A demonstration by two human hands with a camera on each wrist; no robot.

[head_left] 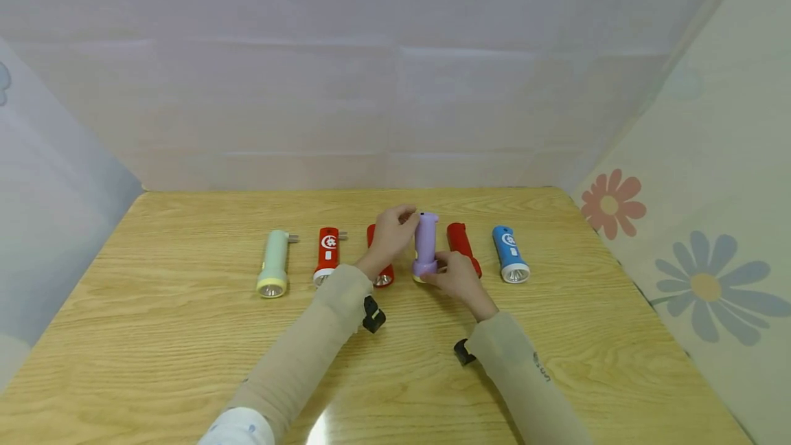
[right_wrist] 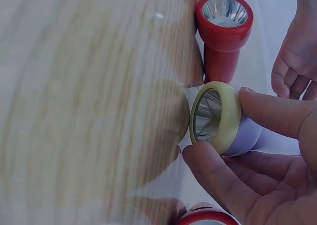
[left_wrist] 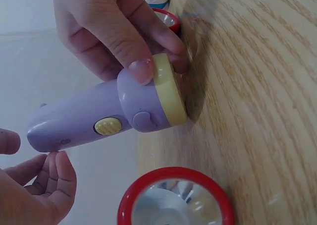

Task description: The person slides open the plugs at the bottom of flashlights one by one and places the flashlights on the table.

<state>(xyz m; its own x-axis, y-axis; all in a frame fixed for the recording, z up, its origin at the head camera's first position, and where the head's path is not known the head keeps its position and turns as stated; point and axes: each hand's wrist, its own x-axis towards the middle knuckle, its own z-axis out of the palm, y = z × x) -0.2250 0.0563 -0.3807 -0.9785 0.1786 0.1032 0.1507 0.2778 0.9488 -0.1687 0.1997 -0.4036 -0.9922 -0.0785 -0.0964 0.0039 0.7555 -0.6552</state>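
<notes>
Purple flashlight [head_left: 425, 242] is over the wooden table [head_left: 395, 397], lens end down and slightly tilted, between two red flashlights; whether its yellow rim [left_wrist: 169, 91] touches the tabletop I cannot tell. The right hand [head_left: 460, 279] grasps it by the head, thumb on one side and fingers on the other. The left hand [head_left: 391, 233] is at the tail, its grip loose: the fingers are relaxed, the thumb is apart from the body, and the fingertips are at or just beside the tail end. A yellow ribbed switch [left_wrist: 108, 126] shows on the barrel.

From the left, the row holds a pale green flashlight [head_left: 273, 263] with plug prongs, a white-rimmed red flashlight [head_left: 328, 253] also with prongs, a red-rimmed one [head_left: 384, 277] partly behind the left hand, then the purple one, another red flashlight [head_left: 460, 240] partly behind the right hand, and a blue flashlight [head_left: 509, 253] with a white rim
</notes>
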